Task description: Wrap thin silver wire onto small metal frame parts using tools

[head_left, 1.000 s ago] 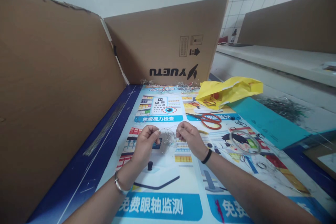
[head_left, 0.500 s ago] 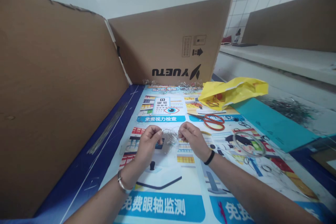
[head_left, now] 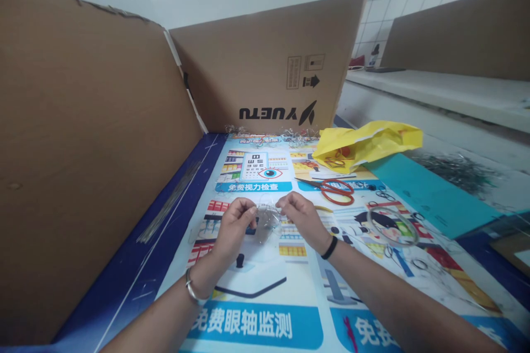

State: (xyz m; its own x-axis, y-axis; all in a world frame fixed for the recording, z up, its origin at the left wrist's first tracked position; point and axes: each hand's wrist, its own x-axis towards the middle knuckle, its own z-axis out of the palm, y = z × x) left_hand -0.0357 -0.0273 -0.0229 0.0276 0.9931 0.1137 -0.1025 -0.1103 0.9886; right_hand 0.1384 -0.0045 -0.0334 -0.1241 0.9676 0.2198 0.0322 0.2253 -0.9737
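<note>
Between my hands hangs a loose tangle of thin silvery wire (head_left: 269,220), held above the printed sheet (head_left: 256,287). My left hand (head_left: 239,223) pinches its left side between thumb and forefinger, a metal bangle on the wrist. At the other side, my right hand (head_left: 301,216) is closed in a pinch on the wire, with a black band on its wrist. The exact fingertip contact is too fine to make out. Beyond my right hand lie scissors with orange handles (head_left: 337,193), blades pointing left.
A yellow bag (head_left: 372,140) sits at the back right beside a teal sheet (head_left: 434,198). A clear ring-shaped coil (head_left: 391,226) lies at right. Straight wires (head_left: 169,201) rest along the left cardboard wall (head_left: 91,149). Wire scraps (head_left: 296,137) gather by the back cardboard (head_left: 265,66).
My right hand has shifted slightly left, closer to my left hand, and the wire tangle between them has changed shape a little. My left hand stays almost in place.
</note>
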